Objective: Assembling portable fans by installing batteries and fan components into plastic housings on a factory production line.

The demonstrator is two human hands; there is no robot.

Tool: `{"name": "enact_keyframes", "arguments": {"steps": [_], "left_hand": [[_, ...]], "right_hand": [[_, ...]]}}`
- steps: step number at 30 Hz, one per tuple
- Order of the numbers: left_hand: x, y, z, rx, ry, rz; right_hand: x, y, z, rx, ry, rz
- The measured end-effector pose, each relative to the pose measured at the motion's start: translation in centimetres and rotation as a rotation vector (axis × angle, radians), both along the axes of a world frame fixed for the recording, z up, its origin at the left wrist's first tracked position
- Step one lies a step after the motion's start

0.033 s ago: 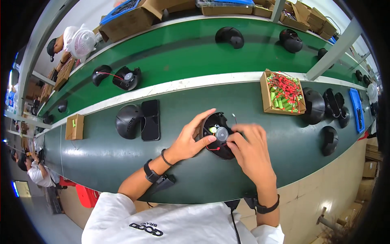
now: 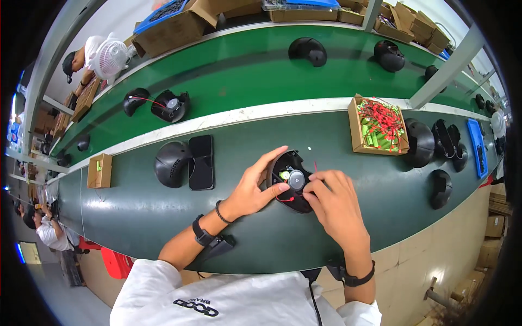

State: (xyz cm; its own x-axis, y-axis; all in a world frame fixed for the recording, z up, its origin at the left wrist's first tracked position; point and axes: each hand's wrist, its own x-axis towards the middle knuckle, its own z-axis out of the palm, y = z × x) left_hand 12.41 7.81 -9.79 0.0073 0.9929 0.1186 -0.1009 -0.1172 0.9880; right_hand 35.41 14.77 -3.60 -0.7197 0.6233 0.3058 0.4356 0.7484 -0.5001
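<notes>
Two hands worked mid-frame on the dark worktop [image 2: 136, 217]: left hand [image 2: 253, 190] gripped the black fan housing [image 2: 291, 182]; right hand [image 2: 334, 201] pinched its red wires, best seated gently, housing steadied.

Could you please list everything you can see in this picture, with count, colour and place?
open fan shell: one, black, with red wires and a green cell inside, on the near belt under both hands
dome cover: one, black, left of the hands
phone: one, black, flat beside the dome cover
small box: one, brown cardboard, far left on the near belt
parts box: one, cardboard, green cells with red wires, right of the hands
black shells: several, on the right of the near belt and on the far belt
white fan: one, top left
left hand: holds the shell's left edge
right hand: fingertips on the shell's right side
</notes>
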Motion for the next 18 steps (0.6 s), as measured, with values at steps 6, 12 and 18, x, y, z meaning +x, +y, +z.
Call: {"name": "enact_keyframes", "arguments": {"steps": [6, 12, 18], "left_hand": [[-1.4, -0.1, 1.4, 0.28, 0.498, 0.127], [-1.9, -0.1, 1.9, 0.451, 0.666, 0.379], [-1.1, -0.7, 2.8, 0.635, 0.906, 0.507]], "right_hand": [[-0.7, -0.3, 1.1, 0.012, -0.099, 0.024], [-2.2, -1.1, -0.3, -0.238, 0.129, -0.135], [-5.2, -3.8, -1.5, -0.361, 0.332, -0.355]]}}
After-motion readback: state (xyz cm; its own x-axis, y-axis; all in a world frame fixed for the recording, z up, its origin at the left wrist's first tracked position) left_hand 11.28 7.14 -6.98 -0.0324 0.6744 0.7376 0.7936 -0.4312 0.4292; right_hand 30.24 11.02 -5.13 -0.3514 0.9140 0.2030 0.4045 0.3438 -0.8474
